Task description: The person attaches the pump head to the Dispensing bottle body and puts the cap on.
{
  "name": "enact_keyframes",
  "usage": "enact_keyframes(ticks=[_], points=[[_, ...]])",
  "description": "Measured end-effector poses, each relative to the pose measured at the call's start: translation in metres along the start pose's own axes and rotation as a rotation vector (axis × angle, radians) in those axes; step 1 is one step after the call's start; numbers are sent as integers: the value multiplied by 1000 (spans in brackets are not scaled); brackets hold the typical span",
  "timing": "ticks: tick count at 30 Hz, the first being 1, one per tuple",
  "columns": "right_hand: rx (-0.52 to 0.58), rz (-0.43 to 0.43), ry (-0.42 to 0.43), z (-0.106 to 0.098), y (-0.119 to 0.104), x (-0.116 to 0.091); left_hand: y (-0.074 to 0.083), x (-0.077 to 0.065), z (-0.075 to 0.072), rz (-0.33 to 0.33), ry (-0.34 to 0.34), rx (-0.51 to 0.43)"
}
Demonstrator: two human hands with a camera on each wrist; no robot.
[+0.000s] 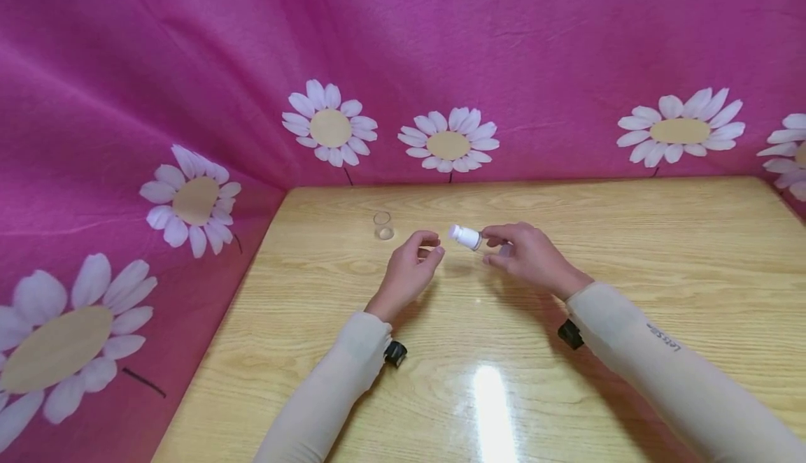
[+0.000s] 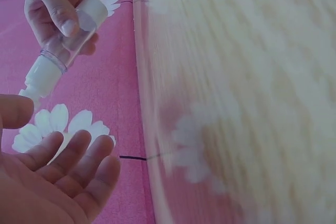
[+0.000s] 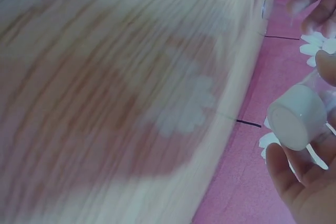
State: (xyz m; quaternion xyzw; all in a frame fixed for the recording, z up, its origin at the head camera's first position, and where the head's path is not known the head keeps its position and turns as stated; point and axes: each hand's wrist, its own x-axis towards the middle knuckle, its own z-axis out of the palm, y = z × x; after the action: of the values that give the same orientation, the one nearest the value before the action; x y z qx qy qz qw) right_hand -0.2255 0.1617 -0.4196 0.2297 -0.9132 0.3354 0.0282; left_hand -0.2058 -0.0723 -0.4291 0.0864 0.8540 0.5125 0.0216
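My right hand [image 1: 534, 257] holds a small clear pump bottle [image 1: 466, 236] above the table, tilted with its white pump end toward the left hand. In the left wrist view the right thumb and fingers wrap the bottle's [image 2: 43, 76] see-through body. Its white base [image 3: 294, 118] faces the camera in the right wrist view. My left hand [image 1: 409, 268] is just left of the pump end, fingers loosely bent and holding nothing. From the left wrist, the left thumb [image 2: 16, 111] overlaps the pump's tip. A clear cap [image 1: 383, 228] stands on the table beyond the left hand.
The wooden table [image 1: 630, 239] has a glossy top that reflects light near its front. A pink cloth [image 1: 535, 43] with large white daisies hangs behind it and along its left side. Dark wrist cameras [image 1: 395, 354] are strapped under both sleeves.
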Motion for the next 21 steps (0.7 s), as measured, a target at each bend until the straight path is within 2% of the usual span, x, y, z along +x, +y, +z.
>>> enact_keyframes(ticks=[8, 14, 21], points=[[15, 39, 9, -5, -2, 3, -3, 0, 0, -32, 11, 27], [52, 55, 17, -3, -6, 7, -5, -1, 0, -75, -16, 38], [109, 27, 42, -3, -6, 9, -5, 0, -2, -112, -41, 69]])
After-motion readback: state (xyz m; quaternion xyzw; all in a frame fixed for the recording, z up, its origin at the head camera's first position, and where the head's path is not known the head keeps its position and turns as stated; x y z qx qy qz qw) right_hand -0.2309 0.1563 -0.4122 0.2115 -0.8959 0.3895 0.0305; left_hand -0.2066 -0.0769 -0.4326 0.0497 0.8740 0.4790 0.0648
